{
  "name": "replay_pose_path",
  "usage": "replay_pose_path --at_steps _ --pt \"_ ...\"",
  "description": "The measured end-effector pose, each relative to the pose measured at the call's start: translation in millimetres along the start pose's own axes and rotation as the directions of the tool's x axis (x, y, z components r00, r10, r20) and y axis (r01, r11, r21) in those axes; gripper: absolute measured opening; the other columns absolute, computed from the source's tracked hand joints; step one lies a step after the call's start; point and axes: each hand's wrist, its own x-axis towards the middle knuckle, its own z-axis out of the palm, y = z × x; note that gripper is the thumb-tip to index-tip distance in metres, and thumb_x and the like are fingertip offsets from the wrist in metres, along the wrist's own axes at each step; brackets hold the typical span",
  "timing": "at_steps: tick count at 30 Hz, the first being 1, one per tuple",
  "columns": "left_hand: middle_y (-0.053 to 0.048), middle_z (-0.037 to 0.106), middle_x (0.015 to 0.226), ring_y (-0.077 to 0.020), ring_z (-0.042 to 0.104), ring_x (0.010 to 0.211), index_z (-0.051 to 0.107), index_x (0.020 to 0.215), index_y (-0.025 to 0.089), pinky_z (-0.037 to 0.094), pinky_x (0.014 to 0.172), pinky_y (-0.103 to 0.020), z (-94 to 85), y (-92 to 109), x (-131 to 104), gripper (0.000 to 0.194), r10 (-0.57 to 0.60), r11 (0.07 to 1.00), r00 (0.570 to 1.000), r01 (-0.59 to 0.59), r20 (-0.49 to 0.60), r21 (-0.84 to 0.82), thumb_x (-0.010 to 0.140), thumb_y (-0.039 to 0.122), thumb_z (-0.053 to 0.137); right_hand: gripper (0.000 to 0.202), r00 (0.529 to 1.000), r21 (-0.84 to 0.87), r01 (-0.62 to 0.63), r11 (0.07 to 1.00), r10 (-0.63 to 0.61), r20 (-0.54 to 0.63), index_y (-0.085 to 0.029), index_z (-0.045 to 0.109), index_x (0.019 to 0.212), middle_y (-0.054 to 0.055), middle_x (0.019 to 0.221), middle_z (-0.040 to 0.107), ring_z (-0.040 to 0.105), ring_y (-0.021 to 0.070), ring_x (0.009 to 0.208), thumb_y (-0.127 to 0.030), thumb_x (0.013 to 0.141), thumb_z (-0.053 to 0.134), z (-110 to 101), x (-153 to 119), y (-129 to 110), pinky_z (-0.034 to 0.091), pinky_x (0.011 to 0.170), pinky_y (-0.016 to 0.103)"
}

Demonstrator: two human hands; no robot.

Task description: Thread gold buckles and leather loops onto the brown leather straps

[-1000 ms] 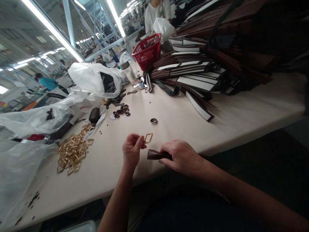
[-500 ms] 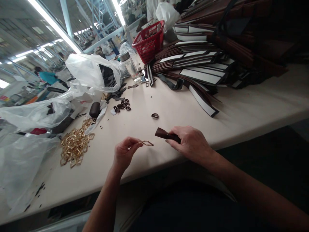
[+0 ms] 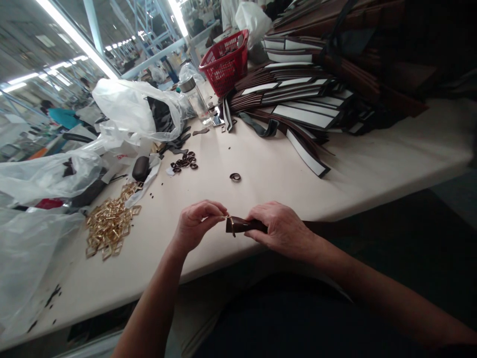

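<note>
Between thumb and fingers, my left hand (image 3: 199,223) pinches a gold rectangular metal ring (image 3: 233,226). The ring sits around the end of a dark brown leather strap (image 3: 242,224). My right hand (image 3: 279,226) is closed on that strap, which looks folded or pinched narrow in the grip; its end sticks out past the ring to the left. Beyond the hands, a small dark coiled loop (image 3: 235,177) lies on the table. A pile of gold rectangular rings (image 3: 108,226) is to the left of my left hand.
Stacked brown strips with white faces (image 3: 305,117) cover the back right. A red basket (image 3: 225,64), a clear bottle (image 3: 196,102) and a plastic bag (image 3: 126,107) stand behind. Small dark loops (image 3: 185,162) lie mid-left. The table's front edge (image 3: 223,261) runs below my hands.
My hands have come together. The gold ring, held apart from the strap before, is now around the strap's end. The view has shifted slightly.
</note>
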Motion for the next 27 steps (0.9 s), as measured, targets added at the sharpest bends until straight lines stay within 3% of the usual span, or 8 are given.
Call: replay_pose_path --at_steps 4,8,12,17,19,22,25,27 --pt "-0.005 0.071 0.088 -0.0165 0.068 0.081 0.071 0.075 0.018 0.058 0.074 -0.028 8.5 1.0 3.9 0.008 0.034 0.982 0.998 -0.023 0.057 -0.187 0.08 0.017 0.077 0.013 0.997 0.113 0.075 0.991 -0.072 -0.038 -0.019 0.068 0.09 0.0 0.083 0.069 0.06 0.0159 0.078 -0.021 0.08 0.076 -1.6 -3.7 -1.4 0.04 0.08 0.029" --pt "-0.006 0.068 0.094 -0.0143 0.065 0.082 0.073 0.072 0.017 0.057 0.072 -0.024 17.8 3.2 2.4 0.01 -0.103 0.959 0.993 0.114 0.059 -0.258 0.076 0.019 0.081 0.014 0.995 0.083 -0.007 0.997 0.016 -0.098 -0.02 0.068 0.09 0.0 0.082 0.07 0.061 0.0181 0.077 -0.026 0.081 0.077 5.0 -7.0 -3.1 0.038 0.072 0.029" --pt "-0.006 0.066 0.102 -0.0163 0.065 0.09 0.073 0.073 0.017 0.057 0.078 -0.026 32.0 8.2 -5.9 0.012 -0.234 0.924 0.97 0.2 -0.067 -0.327 0.074 0.024 0.083 0.017 0.967 0.055 -0.098 0.994 0.109 -0.229 -0.019 0.065 0.094 0.002 0.086 0.07 0.063 0.0189 0.079 -0.028 0.084 0.074 15.5 -7.6 -2.4 0.037 0.069 0.028" --pt "-0.002 0.069 0.076 -0.0133 0.062 0.073 0.07 0.073 0.017 0.052 0.072 -0.024 59.2 9.9 -20.7 0.015 -0.35 0.887 0.918 0.26 -0.187 -0.382 0.076 0.027 0.081 0.015 0.944 0.024 -0.146 0.989 0.147 -0.294 -0.018 0.061 0.094 0.003 0.084 0.069 0.062 0.0172 0.074 -0.025 0.085 0.071 22.5 -6.2 -3.3 0.036 0.066 0.027" --pt "-0.001 0.069 0.071 -0.0135 0.063 0.072 0.07 0.073 0.016 0.052 0.073 -0.025 64.8 9.7 -24.4 0.016 -0.359 0.887 0.909 0.261 -0.214 -0.38 0.075 0.028 0.081 0.017 0.958 0.054 -0.167 0.984 0.175 -0.225 -0.018 0.061 0.096 0.003 0.084 0.069 0.061 0.0168 0.074 -0.024 0.084 0.071 18.5 -5.6 -5.1 0.035 0.066 0.026" --pt "-0.001 0.071 0.073 -0.0128 0.063 0.071 0.069 0.074 0.016 0.05 0.072 -0.023 62.1 9.8 -27.4 0.016 -0.343 0.899 0.917 0.257 -0.205 -0.354 0.077 0.028 0.08 0.018 0.975 0.142 -0.218 0.966 0.223 -0.015 -0.018 0.063 0.099 0.001 0.08 0.068 0.059 0.015 0.069 -0.027 0.084 0.069 4.6 -4.9 -7.3 0.034 0.063 0.026" --pt "0.0 0.07 0.072 -0.0118 0.062 0.07 0.069 0.075 0.017 0.049 0.07 -0.022 51.9 10.9 -30.8 0.015 -0.325 0.907 0.931 0.256 -0.168 -0.334 0.079 0.027 0.078 0.012 0.957 0.211 -0.257 0.943 0.218 0.192 -0.019 0.067 0.093 -0.001 0.071 0.064 0.054 0.0127 0.063 -0.027 0.085 0.064 -10.9 -5.3 -6.8 0.032 0.06 0.025" --pt "0.0 0.07 0.073 -0.0119 0.062 0.071 0.068 0.076 0.017 0.049 0.07 -0.022 45.5 11.5 -34.2 0.014 -0.319 0.91 0.934 0.256 -0.158 -0.326 0.079 0.027 0.078 0.011 0.946 0.237 -0.259 0.936 0.196 0.26 -0.018 0.068 0.09 -0.001 0.069 0.062 0.052 0.0121 0.062 -0.025 0.085 0.06 -17.3 -6.5 -5.5 0.031 0.059 0.025"
